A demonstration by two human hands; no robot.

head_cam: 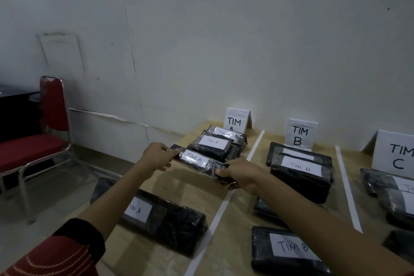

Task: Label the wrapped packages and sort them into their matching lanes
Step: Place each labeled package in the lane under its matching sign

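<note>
Two grips — left hand [156, 159], right hand [240, 177] — package [197, 160] spanning between.

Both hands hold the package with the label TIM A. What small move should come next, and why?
Probably lower the TIM A package onto the bare table just before the TIM A stack. The left hand and right hand grip its ends, and it is held over the lane of the TIM A sign, left of the white tape line, so the lane matches.
</note>
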